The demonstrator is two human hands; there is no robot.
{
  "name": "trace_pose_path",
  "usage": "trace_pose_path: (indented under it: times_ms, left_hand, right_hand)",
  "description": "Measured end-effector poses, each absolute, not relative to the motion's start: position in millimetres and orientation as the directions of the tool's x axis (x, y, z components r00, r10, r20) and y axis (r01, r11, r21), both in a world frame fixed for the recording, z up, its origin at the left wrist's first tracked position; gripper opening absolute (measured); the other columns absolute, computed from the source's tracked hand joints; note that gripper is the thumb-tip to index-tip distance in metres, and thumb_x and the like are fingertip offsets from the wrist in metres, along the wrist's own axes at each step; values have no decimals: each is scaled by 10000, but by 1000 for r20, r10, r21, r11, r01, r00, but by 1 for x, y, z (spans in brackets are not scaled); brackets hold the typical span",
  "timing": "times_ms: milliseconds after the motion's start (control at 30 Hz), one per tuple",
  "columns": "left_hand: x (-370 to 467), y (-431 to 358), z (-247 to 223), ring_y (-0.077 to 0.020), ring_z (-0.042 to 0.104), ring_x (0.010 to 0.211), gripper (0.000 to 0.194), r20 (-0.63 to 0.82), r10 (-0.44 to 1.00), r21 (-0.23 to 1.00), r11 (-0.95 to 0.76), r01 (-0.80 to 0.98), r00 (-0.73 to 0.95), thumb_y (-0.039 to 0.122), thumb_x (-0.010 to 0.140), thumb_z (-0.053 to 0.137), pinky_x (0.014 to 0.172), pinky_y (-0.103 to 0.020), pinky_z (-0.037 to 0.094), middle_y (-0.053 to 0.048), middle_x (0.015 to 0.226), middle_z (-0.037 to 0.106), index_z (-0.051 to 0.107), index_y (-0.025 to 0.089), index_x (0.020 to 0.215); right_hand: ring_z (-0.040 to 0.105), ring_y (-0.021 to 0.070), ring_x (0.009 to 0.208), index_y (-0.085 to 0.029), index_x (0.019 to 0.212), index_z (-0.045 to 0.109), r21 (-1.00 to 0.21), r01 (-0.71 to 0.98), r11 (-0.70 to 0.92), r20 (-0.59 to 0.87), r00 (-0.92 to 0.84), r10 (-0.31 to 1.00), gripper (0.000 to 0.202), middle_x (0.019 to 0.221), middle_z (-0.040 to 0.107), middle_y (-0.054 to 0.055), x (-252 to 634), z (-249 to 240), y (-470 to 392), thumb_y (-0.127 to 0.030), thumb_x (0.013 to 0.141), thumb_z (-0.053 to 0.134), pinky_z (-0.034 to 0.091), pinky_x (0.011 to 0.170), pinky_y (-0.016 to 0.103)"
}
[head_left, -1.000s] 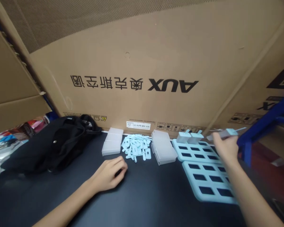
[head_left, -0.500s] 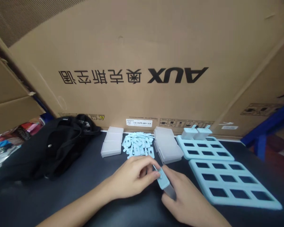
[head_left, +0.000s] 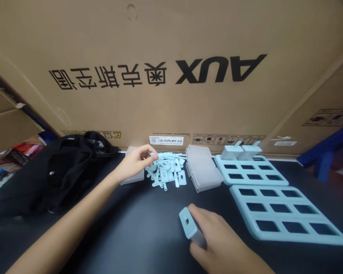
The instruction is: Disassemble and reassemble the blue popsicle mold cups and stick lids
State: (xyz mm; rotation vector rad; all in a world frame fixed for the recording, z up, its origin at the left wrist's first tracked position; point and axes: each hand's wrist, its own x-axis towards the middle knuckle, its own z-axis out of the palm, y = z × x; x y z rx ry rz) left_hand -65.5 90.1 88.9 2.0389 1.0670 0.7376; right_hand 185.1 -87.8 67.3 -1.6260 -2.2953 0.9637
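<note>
My right hand (head_left: 218, 238) grips an ice pop mould (head_left: 199, 239), a translucent cup with a light-blue lid (head_left: 188, 224) on top. That lid has a small slot with no stick in it and faces up and to the left. My left hand (head_left: 134, 163) reaches to the left edge of a pile of light-blue sticks and lids (head_left: 165, 173). Its thumb and forefinger are pinched on a light-blue popsicle stick (head_left: 153, 154), partly covered by the fingers. Behind this hand lie translucent moulds (head_left: 133, 179), partly hidden.
More translucent moulds (head_left: 204, 169) lie right of the pile. Two light-blue frames (head_left: 280, 198) with rectangular openings lie at the right; the rear one holds two lidded moulds (head_left: 240, 153) with sticks. A black bag (head_left: 63, 175) lies left. A large cardboard box (head_left: 165, 110) stands behind.
My left hand has left the mould's lid and moved forward and left to the pile. My right hand still holds the mould, slightly lower and turned, with the slot uncovered.
</note>
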Motion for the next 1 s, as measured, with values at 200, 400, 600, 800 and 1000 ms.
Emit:
trace_pose_path:
  times_ms: [200,400,600,800,1000]
  left_hand:
    - [-57,108,68,-181,680,802,199,212,852,483,-517,707,478,340,941,563,689,-297,502,-44,996,727,643,195,1051]
    - [-45,51,90,-186,665,910,271,224,750,504,-636,585,622,398,1008,483,768,-305,508,-53,1112,694,606,222,1173]
    - [-29,-10,110,-179,665,889,567,-38,535,642,-634,431,844,603,872,659,778,-288,509,-17,1150,672,534,320,1348]
    - [-28,-16,103,-179,659,913,516,-75,530,691,-583,427,845,529,866,701,796,-289,496,-19,1146,668,564,307,1312]
    - [-35,-6,100,-161,623,856,471,-79,532,693,-579,431,843,428,836,741,794,-283,500,6,979,634,587,313,1266]
  right_hand:
    - [539,231,864,-236,997,420,-664,740,106,-281,-378,882,336,933,593,43,188,71,-89,-561,927,466,403,767,353]
    - [569,247,986,-221,1121,449,-717,693,73,-263,-366,893,378,1038,617,74,192,65,-89,-540,925,499,432,867,378]
    - [623,221,908,-227,1208,457,-739,666,106,-212,-379,901,429,1013,658,51,187,60,-90,-546,926,513,443,768,322]
    - [648,247,872,-230,1109,485,-681,721,132,-159,-321,933,392,985,675,52,182,54,-90,-548,887,541,414,692,317]
    - [661,263,877,-232,1108,482,-629,776,56,-233,-256,938,384,957,681,53,180,60,-88,-550,894,512,406,707,320]
